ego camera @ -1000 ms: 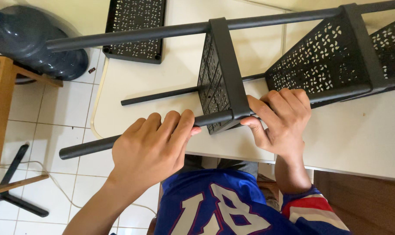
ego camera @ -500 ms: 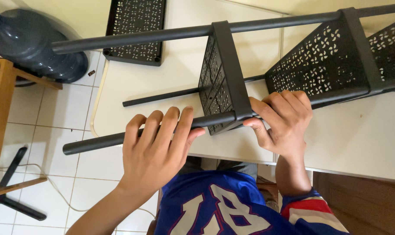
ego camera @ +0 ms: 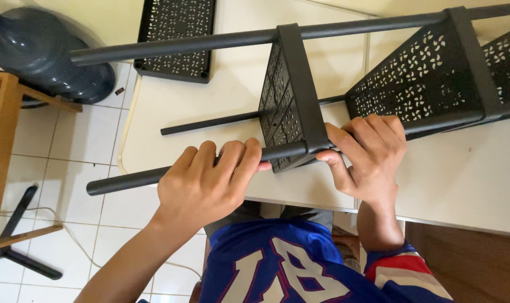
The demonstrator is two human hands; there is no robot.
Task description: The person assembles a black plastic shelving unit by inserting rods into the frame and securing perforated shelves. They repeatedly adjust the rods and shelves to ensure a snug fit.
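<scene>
Left hand [ego camera: 207,182] clamping black pole [ego camera: 137,178], right hand [ego camera: 367,163] bracing perforated shelf [ego camera: 291,106] at joint, steadying rack sideways on table [ego camera: 462,179].

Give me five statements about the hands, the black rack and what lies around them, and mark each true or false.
1. The left hand grips the near pole of the black rack. True.
2. The right hand holds a screwdriver. False: it grips the rack by the shelf corner.
3. A loose perforated shelf panel lies on the white table. True.
4. The water jug stands on the table. False: it lies on the tiled floor.
5. The rack stands upright. False: it lies on its side.
</scene>
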